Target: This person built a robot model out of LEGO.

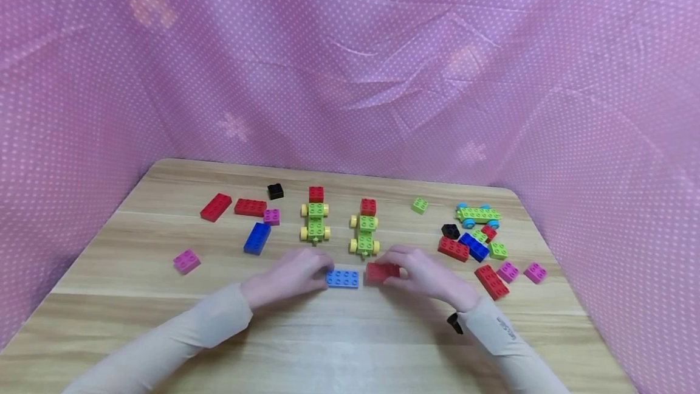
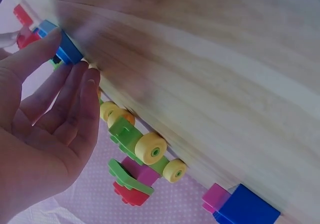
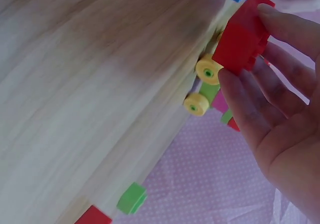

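Observation:
Near the middle front of the table, my left hand [image 1: 292, 275] pinches the left end of a light blue brick [image 1: 343, 279] between thumb and fingers. Just to its right, my right hand [image 1: 423, 273] grips a red brick [image 1: 378, 272] by its right end. A small gap separates the two bricks in the head view. In the right wrist view the red brick [image 3: 240, 36] looks tilted, with its studs toward the palm. Behind the hands stand two green toy cars [image 1: 315, 224] [image 1: 365, 235] with yellow wheels, each with a red brick at its far end.
On the left lie red bricks [image 1: 216, 207], a dark blue brick [image 1: 257, 238], pink bricks [image 1: 187, 261] and a black brick [image 1: 276, 191]. A green car base [image 1: 478, 215] with blue wheels and several mixed bricks [image 1: 453, 248] crowd the right. Pink dotted cloth [image 1: 350, 78] surrounds the table.

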Tool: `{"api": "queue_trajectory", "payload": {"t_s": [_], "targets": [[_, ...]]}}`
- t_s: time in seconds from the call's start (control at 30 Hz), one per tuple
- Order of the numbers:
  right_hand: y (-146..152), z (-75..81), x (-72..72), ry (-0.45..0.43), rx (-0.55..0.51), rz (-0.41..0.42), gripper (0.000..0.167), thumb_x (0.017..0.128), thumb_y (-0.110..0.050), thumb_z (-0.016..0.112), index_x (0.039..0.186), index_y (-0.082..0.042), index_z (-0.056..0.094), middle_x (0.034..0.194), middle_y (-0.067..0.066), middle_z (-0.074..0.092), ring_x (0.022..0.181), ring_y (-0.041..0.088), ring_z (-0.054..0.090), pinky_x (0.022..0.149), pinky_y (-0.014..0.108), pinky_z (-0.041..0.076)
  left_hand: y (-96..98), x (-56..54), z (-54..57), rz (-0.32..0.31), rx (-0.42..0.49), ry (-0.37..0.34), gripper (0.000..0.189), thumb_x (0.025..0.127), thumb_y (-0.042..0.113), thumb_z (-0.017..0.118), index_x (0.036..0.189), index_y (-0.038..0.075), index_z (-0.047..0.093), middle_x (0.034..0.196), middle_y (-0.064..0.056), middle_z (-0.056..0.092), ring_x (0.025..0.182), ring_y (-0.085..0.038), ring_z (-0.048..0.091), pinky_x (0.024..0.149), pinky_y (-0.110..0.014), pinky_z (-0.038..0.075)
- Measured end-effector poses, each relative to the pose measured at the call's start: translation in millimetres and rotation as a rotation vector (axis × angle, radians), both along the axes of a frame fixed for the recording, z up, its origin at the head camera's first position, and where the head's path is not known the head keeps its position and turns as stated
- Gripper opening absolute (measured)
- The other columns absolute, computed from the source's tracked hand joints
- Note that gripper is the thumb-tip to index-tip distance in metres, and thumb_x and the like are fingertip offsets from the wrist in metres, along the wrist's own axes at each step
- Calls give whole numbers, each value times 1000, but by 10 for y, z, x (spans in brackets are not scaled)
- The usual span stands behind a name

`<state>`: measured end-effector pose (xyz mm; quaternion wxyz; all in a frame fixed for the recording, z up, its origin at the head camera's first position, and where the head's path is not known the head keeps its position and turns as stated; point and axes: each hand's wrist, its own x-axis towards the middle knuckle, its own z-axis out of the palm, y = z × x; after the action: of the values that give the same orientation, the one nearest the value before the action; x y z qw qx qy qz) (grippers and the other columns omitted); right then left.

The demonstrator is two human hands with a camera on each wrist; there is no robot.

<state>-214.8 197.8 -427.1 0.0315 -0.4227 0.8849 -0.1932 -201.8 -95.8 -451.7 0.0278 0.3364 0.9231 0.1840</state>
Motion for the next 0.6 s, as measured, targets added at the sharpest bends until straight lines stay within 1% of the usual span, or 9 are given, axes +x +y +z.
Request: {"api": "queue_trajectory", "payload": {"t_s": [0.1, 0.2, 0.3, 0.47, 0.6], "targets": [[-51, 13, 6, 12, 4, 11, 38, 87, -18, 75, 125, -14, 67, 116, -1, 70, 103, 9, 66, 89, 25, 59, 16, -4, -5, -5, -1, 13, 23, 82, 21, 79, 104, 16, 73, 95, 4, 73, 80, -5, 62, 74, -21, 55], [-105, 13, 7, 27, 4, 24, 38, 88, -19, 75, 124, -15, 67, 114, -2, 70, 101, 8, 66, 88, 24, 59, 24, -11, -5, -3, -1, 11, 24, 82, 21, 79, 104, 16, 73, 94, 4, 72, 79, -4, 61, 73, -19, 54], [-153, -2, 6, 48, -6, 42, 37, 87, -18, 75, 123, -14, 68, 113, -1, 71, 100, 8, 66, 87, 22, 58, 33, -16, -1, -4, 12, 9, 24, 82, 21, 80, 104, 15, 73, 95, 3, 72, 80, -6, 61, 72, -20, 55], [-223, -29, 5, 44, -16, 46, 35, 88, -17, 74, 122, -12, 68, 111, 0, 71, 98, 8, 67, 87, 21, 58, 50, -33, -7, 6, 25, -9, 23, 82, 20, 80, 104, 15, 74, 95, 3, 73, 80, -6, 61, 72, -20, 54], [-259, -51, 5, 35, -11, 40, 35, 88, -18, 74, 123, -13, 68, 111, -1, 71, 96, 8, 66, 85, 21, 58, 59, -48, -18, 10, 21, -9, 23, 82, 20, 80, 103, 15, 74, 95, 3, 73, 79, -5, 60, 72, -19, 53]]}}
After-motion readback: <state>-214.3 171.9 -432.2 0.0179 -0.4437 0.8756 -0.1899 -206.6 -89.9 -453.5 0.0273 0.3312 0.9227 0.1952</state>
